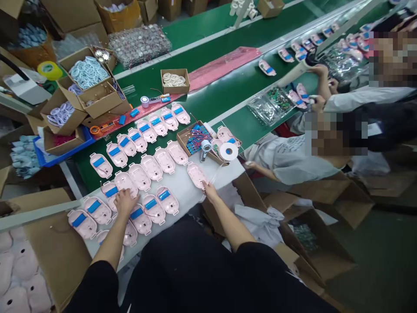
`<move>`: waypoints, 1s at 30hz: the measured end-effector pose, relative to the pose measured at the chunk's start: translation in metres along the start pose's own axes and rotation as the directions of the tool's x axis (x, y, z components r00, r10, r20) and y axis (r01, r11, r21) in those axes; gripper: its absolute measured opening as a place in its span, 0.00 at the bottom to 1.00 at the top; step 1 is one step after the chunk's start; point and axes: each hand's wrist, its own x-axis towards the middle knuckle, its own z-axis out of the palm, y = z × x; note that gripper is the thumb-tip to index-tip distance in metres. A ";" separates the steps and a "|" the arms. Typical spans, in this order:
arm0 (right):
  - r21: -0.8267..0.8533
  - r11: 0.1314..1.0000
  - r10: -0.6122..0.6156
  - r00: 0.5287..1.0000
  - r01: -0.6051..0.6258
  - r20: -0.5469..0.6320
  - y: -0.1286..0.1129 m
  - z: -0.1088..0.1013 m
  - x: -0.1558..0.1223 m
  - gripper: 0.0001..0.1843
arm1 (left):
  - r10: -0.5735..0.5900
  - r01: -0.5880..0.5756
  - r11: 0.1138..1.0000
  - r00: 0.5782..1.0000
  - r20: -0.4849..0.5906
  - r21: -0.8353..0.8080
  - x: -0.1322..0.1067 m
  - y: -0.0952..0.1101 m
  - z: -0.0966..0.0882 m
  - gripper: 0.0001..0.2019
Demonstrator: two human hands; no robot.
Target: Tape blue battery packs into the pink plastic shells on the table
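Rows of pink plastic shells lie on the white bench surface, many with a blue battery pack inside. My left hand (pixel 126 201) reaches over the left rows, its fingers curled on the lower end of a pink plastic shell (pixel 124 179) that shows no blue pack. Beside it stands a shell with a blue battery pack (pixel 111 191). To the right, my right hand (pixel 210 191) pinches the near end of another pink plastic shell (pixel 196 174), apart from the rows. Its thumb is on the rim; the fingers underneath are partly hidden.
A cardboard box (pixel 182 138) of wired blue packs stands behind my right hand, with a white tape roll (pixel 228 151) at its corner. Boxes of rings (pixel 87 71) are stacked at the left. Co-workers sit along the green conveyor (pixel 224 95) at right. Open cartons (pixel 312 234) stand on the floor.
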 end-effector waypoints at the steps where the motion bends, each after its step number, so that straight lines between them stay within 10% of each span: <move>1: -0.037 0.999 0.002 1.000 -0.002 0.002 0.001 -0.001 0.002 0.21 | 0.001 -0.001 1.000 1.000 0.003 -0.012 -0.002 0.004 -0.002 0.29; 6: -0.213 0.977 -0.029 0.992 0.002 -0.123 0.005 -0.006 0.010 0.27 | 0.071 -0.074 0.997 0.996 -0.059 -0.037 -0.016 -0.006 -0.027 0.23; 13: -0.635 0.770 -0.164 0.980 0.056 -0.113 0.003 -0.003 -0.035 0.34 | 0.266 -0.301 0.944 0.937 -0.226 -0.135 -0.037 -0.082 -0.113 0.17; 16: -0.422 0.890 -0.073 0.966 0.176 0.248 0.003 0.061 -0.083 0.31 | 0.391 -0.473 0.822 0.874 -0.289 -0.318 -0.032 -0.087 -0.127 0.11; 21: -0.075 0.987 0.147 0.594 -0.144 0.791 0.006 0.206 -0.142 0.27 | 0.547 -0.590 0.671 0.803 -0.237 -0.449 -0.010 -0.067 -0.107 0.10; 26: 0.153 0.948 0.100 0.716 -0.280 0.691 0.015 0.257 -0.148 0.22 | 0.629 -0.647 0.593 0.744 -0.224 -0.480 0.003 -0.084 -0.097 0.11; 30: 0.201 0.965 0.030 0.832 -0.169 0.554 0.018 0.281 -0.138 0.18 | 0.432 -0.569 0.689 0.820 -0.376 -0.449 -0.018 -0.116 -0.087 0.21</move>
